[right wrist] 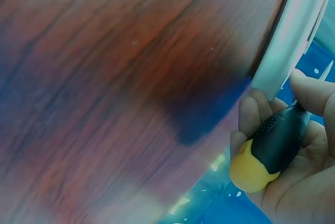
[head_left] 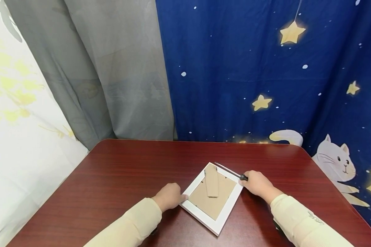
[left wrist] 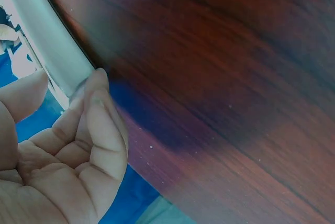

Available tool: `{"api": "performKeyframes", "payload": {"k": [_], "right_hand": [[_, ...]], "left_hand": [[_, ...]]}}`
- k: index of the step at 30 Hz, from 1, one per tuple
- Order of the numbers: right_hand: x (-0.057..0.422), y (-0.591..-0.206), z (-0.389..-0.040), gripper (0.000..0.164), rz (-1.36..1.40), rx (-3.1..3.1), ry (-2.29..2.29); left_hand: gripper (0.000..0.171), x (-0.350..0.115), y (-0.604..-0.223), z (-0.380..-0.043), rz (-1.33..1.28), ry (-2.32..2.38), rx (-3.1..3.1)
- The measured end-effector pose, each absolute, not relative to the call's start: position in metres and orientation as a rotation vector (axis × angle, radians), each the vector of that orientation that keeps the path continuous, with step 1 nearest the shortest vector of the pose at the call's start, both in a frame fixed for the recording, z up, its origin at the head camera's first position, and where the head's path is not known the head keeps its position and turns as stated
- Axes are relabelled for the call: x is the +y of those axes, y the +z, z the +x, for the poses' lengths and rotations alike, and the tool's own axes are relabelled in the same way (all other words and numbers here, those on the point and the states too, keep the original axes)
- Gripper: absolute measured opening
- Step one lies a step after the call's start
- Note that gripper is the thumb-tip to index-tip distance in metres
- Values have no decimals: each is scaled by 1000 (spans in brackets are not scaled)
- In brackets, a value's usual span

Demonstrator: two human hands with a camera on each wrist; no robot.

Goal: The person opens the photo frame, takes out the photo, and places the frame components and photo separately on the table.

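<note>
A white picture frame (head_left: 228, 207) lies back side up on the table, turned at an angle. Its brown backing board (head_left: 199, 198) carries a flap-like stand (head_left: 212, 182) that points toward me. At the frame's left corner my left hand (head_left: 170, 196) pinches the edge between thumb and fingers. My right hand (head_left: 258, 184) holds a screwdriver (right wrist: 280, 140) by its black and yellow handle, and its fingers touch the frame's right corner. In the head view, the screwdriver's thin shaft (head_left: 227, 168) runs along the upper right edge, toward the top corner.
The dark red wooden table (head_left: 136, 164) extends around the frame on all sides. Behind its far edge hang a grey curtain (head_left: 136, 75) and a blue curtain (head_left: 222, 75) with stars and a cat. A white printed curtain (head_left: 21, 137) hangs at the left.
</note>
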State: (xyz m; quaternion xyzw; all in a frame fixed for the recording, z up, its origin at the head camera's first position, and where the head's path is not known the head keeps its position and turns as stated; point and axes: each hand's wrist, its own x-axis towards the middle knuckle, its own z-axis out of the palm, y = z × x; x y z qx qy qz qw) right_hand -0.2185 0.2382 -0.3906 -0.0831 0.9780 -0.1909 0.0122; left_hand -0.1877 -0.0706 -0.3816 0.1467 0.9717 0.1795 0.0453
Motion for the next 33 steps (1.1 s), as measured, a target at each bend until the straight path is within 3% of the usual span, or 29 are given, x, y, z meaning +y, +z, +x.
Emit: {"api": "performKeyframes", "payload": {"k": [21, 33], "right_hand": [[236, -390, -174, 14, -282, 3102, -639], [217, -398, -159, 21, -307, 3092, -656]], "left_hand": [[29, -66, -383, -211, 477, 702, 3020], [28, -62, -387, -218, 497, 693, 2990]]}}
